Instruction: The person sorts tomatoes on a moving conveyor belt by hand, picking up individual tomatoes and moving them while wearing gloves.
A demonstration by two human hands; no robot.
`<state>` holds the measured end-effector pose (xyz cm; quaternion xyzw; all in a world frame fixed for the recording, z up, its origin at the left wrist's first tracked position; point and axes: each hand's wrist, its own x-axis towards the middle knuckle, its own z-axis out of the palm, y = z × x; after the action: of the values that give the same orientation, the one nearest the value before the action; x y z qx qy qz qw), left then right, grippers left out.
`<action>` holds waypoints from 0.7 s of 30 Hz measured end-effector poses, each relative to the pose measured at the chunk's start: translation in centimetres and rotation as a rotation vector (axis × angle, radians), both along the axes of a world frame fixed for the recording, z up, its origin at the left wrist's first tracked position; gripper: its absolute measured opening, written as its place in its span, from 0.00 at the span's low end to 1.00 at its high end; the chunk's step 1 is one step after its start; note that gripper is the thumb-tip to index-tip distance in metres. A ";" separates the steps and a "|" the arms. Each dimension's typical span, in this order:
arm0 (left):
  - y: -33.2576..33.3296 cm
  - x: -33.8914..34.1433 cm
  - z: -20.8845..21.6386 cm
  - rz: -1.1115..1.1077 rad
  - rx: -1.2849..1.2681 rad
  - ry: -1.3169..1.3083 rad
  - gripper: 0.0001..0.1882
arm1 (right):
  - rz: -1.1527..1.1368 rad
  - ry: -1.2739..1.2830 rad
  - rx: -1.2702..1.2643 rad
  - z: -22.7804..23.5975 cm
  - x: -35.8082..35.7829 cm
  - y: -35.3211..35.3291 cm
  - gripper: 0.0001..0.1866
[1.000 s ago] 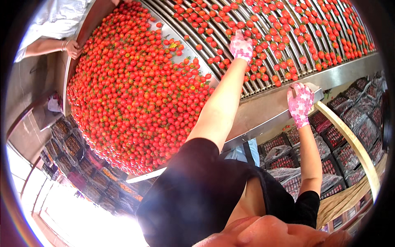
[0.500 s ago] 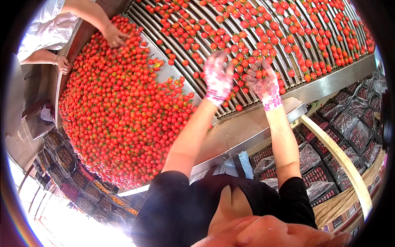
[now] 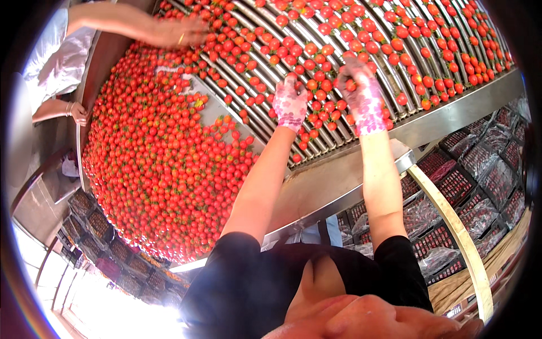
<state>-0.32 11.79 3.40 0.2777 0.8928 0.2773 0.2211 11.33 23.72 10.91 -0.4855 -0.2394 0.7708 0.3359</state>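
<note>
Light fingers over the loose tomatoes on the rollers

In the head view, the left hand, in a pink-patterned glove, rests low over the rollers, its fingers loosely bent; whether it grips anything cannot be told. The right hand, gloved alike, curls with a tomato showing between thumb and fingers; a firm grip cannot be confirmed. More loose tomatoes lie on the rollers between the two hands and beyond them.

Handling would likely go best with relaxed, shallow fingers, turning or lifting each fruit singly rather than pressing it against the metal. Fingertips should ride above the gaps between the rollers.

Near the wrists, the steel rail bounds the rollers, with a ledge below it, so forearms need lift when reaching. Left of the rollers, the desk carries a dense heap, and a co-worker's blurred hand occupies the far left corner. Sideways room looks easier to the right, where fruit lies in looser rows.
</note>
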 end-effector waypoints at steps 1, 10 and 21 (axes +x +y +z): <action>0.3 -0.1 -0.4 0.048 0.064 0.004 0.13 | 0.072 0.007 0.008 -0.5 0.2 -0.2 0.24; 6.6 1.1 9.1 -0.261 0.720 -0.013 0.11 | 0.079 0.321 -0.134 1.1 -0.2 -0.7 0.21; 22.3 -1.8 2.7 -0.488 0.367 0.426 0.41 | 0.029 0.706 -0.111 3.2 -1.5 -0.8 0.21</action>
<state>-2.14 34.11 6.13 0.5690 0.7617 0.3079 0.0366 9.84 22.90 14.09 -0.2030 -0.0734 0.9076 0.3601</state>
